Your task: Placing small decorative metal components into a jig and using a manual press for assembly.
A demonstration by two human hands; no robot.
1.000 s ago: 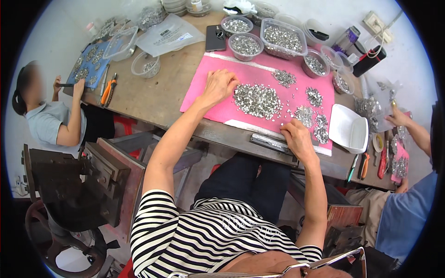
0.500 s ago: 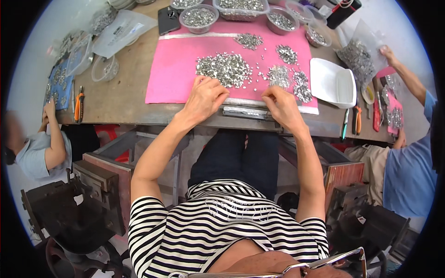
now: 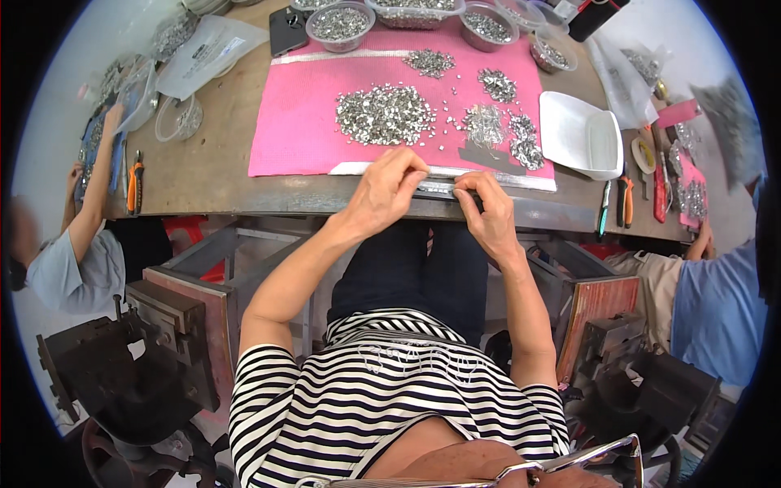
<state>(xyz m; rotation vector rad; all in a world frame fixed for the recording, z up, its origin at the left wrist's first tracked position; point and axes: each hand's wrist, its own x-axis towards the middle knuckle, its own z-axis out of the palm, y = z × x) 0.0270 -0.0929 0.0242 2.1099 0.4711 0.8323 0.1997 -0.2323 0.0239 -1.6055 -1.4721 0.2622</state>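
My left hand (image 3: 387,191) is pinched over the left end of a narrow grooved metal bar (image 3: 437,188) at the bench's front edge. At the bar's other end my right hand (image 3: 489,210) is pinched too, thumb against forefinger. Whatever small piece either hand has between its fingertips is too small to make out. Beyond them lies a pink mat (image 3: 293,122) with a large heap of small silvery metal pieces (image 3: 382,115). To its right are a pile of thin wire-like pins (image 3: 486,124) and a smaller pile of metal pieces (image 3: 525,145). A flat grey strip (image 3: 493,160) lies just beyond my right hand.
Round plastic tubs (image 3: 340,26) of metal pieces line the back. A white tray (image 3: 569,134) stands right of the mat. Orange-handled pliers (image 3: 136,185) lie far left; another orange-handled tool (image 3: 625,199) lies right. Co-workers sit on both sides, one in a blue shirt (image 3: 716,309).
Both hands have come nearer and closer together, over the metal bar. The grey strip now shows on the mat. At right, the co-worker's raised bag has swung away; the left co-worker's arm reaches farther.
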